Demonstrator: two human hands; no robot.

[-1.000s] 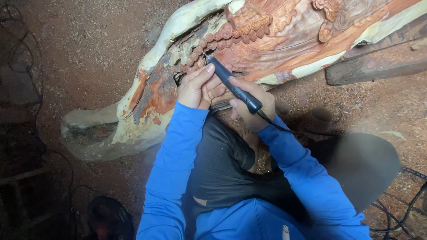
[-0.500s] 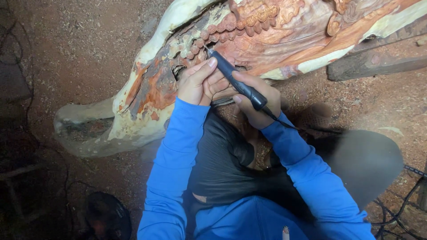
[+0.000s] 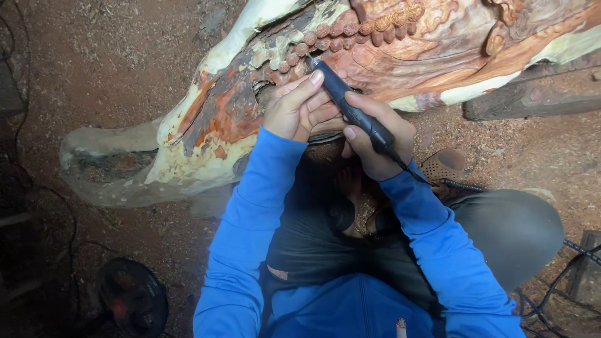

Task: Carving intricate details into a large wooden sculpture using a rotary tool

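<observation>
A large carved wooden log [image 3: 388,56], red, orange and cream, lies across the upper part of the head view, with a row of carved beads along its top. My right hand [image 3: 375,141] grips a black pen-shaped rotary tool [image 3: 350,109] with a cord running from its back end. The tool's tip touches the wood just below the beads. My left hand [image 3: 294,106] rests against the carving, fingers curled, index finger lying along the tool's front. Both arms wear blue sleeves.
Sawdust-covered reddish ground [image 3: 113,62] surrounds the log. A rough wooden block [image 3: 532,103] lies under the log at right. A dark round fan-like object [image 3: 131,300] sits at lower left with cables near it. My knee in grey trousers [image 3: 513,231] is at right.
The view has shifted slightly. Both hands and the tool stay at the same spot on the carving, with only small movement.
</observation>
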